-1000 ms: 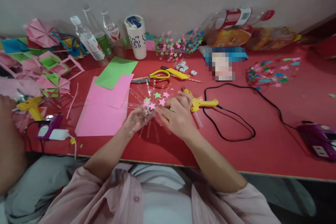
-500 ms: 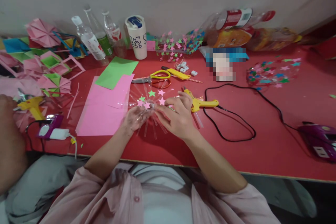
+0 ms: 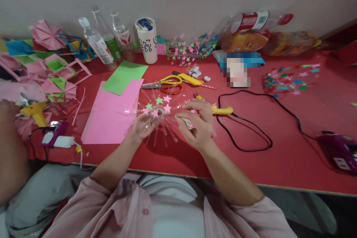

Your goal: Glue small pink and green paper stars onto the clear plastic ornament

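Note:
Resting in my left hand (image 3: 145,124) is a clear plastic bottle piece (image 3: 163,112), its cut strips fanned outward around a round opening. Pink and green paper stars (image 3: 159,100) sit on the strips around that opening. To the right of it, my right hand (image 3: 198,122) has thumb and forefinger pinched together, with a speck of green, apparently a small star (image 3: 175,116), at the tips. More small paper stars (image 3: 189,123) show beneath that hand. Just beyond it lies a yellow glue gun (image 3: 222,111), partly hidden by my fingers.
Pink paper (image 3: 108,122), a green sheet (image 3: 125,76), scissors (image 3: 167,81) and a yellow cutter (image 3: 191,79) lie on the red table. Bottles (image 3: 99,44) and a cup (image 3: 147,41) stand behind. A black cord (image 3: 244,150) loops right. Another person's arm (image 3: 11,148) is at left.
My right hand has drawn back to the right, away from the opening of the plastic piece. The piece has turned slightly in my left hand, and its stars have shifted left.

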Motion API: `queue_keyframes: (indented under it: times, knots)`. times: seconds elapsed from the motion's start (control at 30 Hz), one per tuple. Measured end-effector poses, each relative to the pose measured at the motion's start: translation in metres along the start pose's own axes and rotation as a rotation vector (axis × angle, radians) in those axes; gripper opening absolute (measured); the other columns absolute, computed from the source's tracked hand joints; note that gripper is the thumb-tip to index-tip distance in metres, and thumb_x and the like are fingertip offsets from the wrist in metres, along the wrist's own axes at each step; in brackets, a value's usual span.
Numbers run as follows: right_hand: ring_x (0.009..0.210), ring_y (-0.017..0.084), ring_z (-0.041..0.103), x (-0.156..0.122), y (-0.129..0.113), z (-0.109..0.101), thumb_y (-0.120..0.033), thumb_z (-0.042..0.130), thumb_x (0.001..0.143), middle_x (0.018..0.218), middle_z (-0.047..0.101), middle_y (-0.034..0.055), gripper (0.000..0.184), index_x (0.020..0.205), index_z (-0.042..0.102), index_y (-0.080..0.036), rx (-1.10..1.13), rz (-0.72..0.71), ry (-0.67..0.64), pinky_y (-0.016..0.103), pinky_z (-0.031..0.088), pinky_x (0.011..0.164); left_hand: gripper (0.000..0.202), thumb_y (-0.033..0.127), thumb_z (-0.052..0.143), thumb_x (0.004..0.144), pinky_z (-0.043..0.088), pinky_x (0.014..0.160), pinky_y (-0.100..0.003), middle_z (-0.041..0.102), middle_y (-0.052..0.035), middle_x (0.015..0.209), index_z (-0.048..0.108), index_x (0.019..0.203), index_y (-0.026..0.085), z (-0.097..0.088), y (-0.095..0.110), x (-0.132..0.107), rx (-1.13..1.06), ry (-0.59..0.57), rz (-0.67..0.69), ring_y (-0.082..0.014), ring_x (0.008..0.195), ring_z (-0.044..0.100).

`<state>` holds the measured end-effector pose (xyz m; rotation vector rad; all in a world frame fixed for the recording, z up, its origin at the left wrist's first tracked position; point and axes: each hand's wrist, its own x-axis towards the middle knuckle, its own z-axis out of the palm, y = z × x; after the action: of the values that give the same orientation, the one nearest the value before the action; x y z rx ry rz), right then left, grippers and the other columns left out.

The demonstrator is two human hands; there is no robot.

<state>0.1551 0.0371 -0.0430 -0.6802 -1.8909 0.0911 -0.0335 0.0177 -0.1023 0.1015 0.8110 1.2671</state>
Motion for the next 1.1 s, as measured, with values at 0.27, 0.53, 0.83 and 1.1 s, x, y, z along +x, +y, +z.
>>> queue_keyframes:
  times: [0.27,0.53,0.83,1.1]
  knots:
    - [0.081,0.016,0.053,-0.001,0.001,0.008,-0.021,0.063,0.081,0.081,0.058,0.0013,0.006,0.085,0.067,-0.023,-0.046,0.017,-0.130,0.040,0.043,0.088,0.027,0.004,0.055,0.065,0.058,0.076,-0.025,0.074,-0.0033,0.080,0.066,0.087,0.016,0.001,-0.001,0.000,0.006,0.028,0.019,-0.0151,0.074,0.071]
    - [0.088,0.019,0.047,-0.007,0.002,0.015,-0.026,0.063,0.085,0.085,0.058,0.0033,0.008,0.086,0.070,-0.023,-0.185,0.016,-0.248,0.040,0.037,0.089,0.016,0.010,0.050,0.072,0.059,0.073,-0.024,0.072,-0.0043,0.073,0.064,0.078,0.015,-0.001,-0.003,0.003,0.000,0.080,0.021,-0.0142,0.069,0.070]
    - [0.092,0.019,0.047,-0.011,0.006,0.019,-0.023,0.062,0.085,0.090,0.055,0.0036,0.010,0.079,0.070,-0.025,-0.203,-0.024,-0.201,0.045,0.038,0.097,0.015,0.008,0.056,0.070,0.058,0.076,-0.025,0.068,-0.0011,0.065,0.066,0.079,0.014,-0.003,-0.009,0.003,0.064,0.057,-0.062,-0.0120,0.058,0.066]
    - [0.092,0.019,0.047,-0.015,0.006,0.021,-0.021,0.062,0.084,0.088,0.055,0.0024,0.012,0.080,0.070,-0.030,-0.255,-0.036,-0.198,0.049,0.037,0.098,0.012,0.004,0.058,0.067,0.059,0.073,-0.028,0.069,-0.0024,0.066,0.065,0.071,0.014,0.003,-0.014,0.001,0.098,0.015,-0.099,-0.0141,0.059,0.066]
